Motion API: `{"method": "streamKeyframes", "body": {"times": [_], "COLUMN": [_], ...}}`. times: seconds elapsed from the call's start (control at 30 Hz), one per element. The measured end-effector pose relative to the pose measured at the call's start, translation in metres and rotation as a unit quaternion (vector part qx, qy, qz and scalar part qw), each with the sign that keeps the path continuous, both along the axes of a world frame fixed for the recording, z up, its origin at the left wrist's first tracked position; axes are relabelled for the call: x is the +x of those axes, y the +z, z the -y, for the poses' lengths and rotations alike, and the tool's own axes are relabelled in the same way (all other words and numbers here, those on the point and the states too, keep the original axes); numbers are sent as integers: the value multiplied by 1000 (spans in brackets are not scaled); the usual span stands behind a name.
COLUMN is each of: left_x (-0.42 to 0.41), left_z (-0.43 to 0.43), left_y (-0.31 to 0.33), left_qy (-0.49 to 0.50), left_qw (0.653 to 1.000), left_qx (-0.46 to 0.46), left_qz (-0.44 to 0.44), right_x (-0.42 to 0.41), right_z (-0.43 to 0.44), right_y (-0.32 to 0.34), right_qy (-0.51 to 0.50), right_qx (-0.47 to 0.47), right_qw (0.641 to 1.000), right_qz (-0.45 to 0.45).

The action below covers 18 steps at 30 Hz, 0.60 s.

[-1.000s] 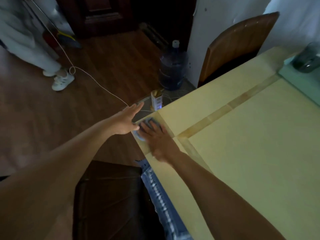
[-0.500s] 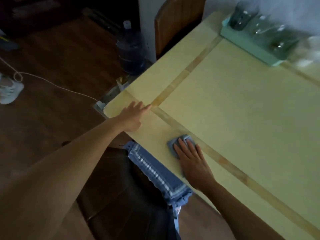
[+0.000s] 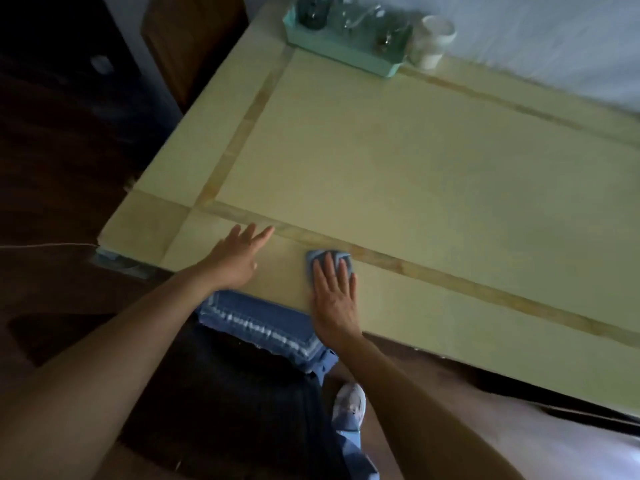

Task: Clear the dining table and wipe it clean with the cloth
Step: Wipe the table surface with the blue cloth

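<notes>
Since the earlier frame the right hand (image 3: 334, 299) has slid the cloth (image 3: 320, 258) further from the corner along the table's (image 3: 415, 161) near edge. Its flat fingers press the cloth, unclenched. Left hand (image 3: 239, 258) rests released beside it. Tray (image 3: 346, 53) and cup (image 3: 433, 41) stand at the far edge.

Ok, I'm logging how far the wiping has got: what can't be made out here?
Head view, the only one:
cloth: mostly hidden under the right hand; only its far edge shows.
glasses in the green tray: blurred, tops cut by the upper edge; count unclear.
table: right end runs out of frame.
Smears or wetness: too dim and blurred.
</notes>
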<state>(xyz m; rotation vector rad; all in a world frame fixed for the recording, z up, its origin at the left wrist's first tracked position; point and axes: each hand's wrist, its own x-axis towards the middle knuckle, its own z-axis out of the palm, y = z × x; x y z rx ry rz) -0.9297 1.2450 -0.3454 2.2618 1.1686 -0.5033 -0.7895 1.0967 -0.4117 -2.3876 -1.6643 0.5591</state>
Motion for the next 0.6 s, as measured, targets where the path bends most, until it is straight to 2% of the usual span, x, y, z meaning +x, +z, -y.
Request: {"method": "streamKeyframes", "body": {"times": [0.1, 0.17, 0.33, 0.6], "left_x": [18, 31, 75, 192], "left_z": [14, 25, 58, 149], "left_y": [1, 4, 6, -4], "left_qy": [-21, -37, -72, -137], "left_qw": [1000, 999, 997, 990], "left_qx": [-4, -3, 10, 0], "left_qz": [1, 1, -2, 19], "right_x": [12, 31, 93, 232], "right_z": [8, 21, 81, 207], "right_y": [-1, -3, -9, -4], "right_qy": [84, 94, -8, -105], "right_qx": [-15, -18, -7, -11], "right_qw": [996, 995, 1000, 993], "right_qz": [-2, 17, 30, 43]}}
